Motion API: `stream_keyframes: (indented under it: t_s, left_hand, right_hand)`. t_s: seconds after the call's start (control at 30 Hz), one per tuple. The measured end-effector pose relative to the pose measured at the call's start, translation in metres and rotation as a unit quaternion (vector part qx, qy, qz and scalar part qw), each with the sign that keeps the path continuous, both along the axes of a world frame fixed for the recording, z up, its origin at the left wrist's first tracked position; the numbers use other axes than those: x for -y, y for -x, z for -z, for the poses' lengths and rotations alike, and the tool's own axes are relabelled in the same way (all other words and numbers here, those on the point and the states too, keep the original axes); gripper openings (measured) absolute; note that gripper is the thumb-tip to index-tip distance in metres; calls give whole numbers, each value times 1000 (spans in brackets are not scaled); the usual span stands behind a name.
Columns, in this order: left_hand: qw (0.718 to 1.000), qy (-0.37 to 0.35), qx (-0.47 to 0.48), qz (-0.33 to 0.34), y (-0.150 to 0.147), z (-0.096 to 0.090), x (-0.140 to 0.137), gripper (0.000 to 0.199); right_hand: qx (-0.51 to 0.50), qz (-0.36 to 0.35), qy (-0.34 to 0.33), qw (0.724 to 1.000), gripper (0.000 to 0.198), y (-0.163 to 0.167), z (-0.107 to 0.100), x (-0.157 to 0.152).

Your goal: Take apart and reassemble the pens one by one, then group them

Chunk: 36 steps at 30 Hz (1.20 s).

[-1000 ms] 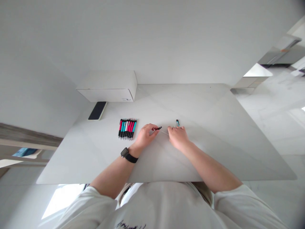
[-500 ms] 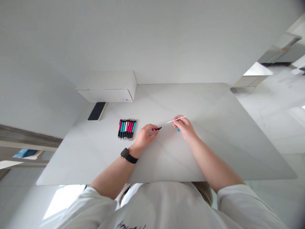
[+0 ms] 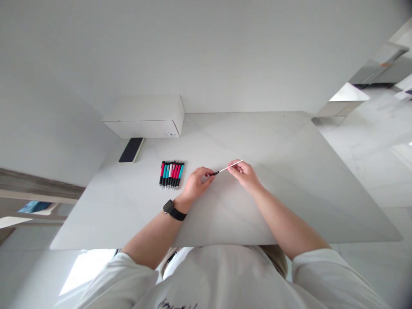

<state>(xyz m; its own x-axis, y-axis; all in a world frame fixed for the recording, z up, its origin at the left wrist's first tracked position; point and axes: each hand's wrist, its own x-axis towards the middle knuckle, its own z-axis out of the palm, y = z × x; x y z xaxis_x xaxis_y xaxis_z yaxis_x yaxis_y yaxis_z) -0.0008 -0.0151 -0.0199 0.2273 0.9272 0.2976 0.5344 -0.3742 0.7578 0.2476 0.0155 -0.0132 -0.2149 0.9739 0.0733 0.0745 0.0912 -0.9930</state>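
Pinched in my left hand (image 3: pixel 197 183) is a short black pen part (image 3: pixel 216 173), its end poking out to the right past the fingertips. My right hand (image 3: pixel 246 175) is closed on a thin white pen refill (image 3: pixel 237 163), held between thumb and forefinger. The refill's left tip meets the black part's end; whether it has entered cannot be seen. To the left of my left hand, several pens (image 3: pixel 171 175) in red, teal and white with black grips lie side by side in a row.
At the back left of the white table (image 3: pixel 273 141) a white box (image 3: pixel 144 126) stands against the wall. In front of it lies a phone (image 3: pixel 131 150), dark side up. A black watch (image 3: pixel 174 210) is on my left wrist.
My right hand has moved left with the refill, closing the gap so the tip touches the black part. The teal piece under my right hand is no longer visible. My left hand stays still.
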Motion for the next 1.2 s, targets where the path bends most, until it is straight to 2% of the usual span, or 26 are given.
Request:
stream_keyframes:
  t_s: [0.43,0.57,0.67,0.8,1.1,1.2]
  left_hand:
    - [1000,-23,2,11,-4,-2,0,13]
    - [1000,-24,6,12,-3,-2,1,14]
    - [1000,-19,4,6,-2,-2,0,16]
    - [1000,-13,1,5,-1,-2,0,16]
    - [1000,-14,-4,1,-1,-2,0,17]
    - [1000,-22,-7,-6,0,-2,-1,17]
  right_hand:
    - [92,-39,-33,994,31,9,-2,6]
    - [91,-50,-39,994,35,9,-2,7]
    - [53,-28,-35,998,41,5,-2,5]
    - [24,8,-39,999,34,0,-1,1]
    - [97,1,-49,994,34,-3,-11,2]
    - [115,36,-62,991,38,-16,-14,-7]
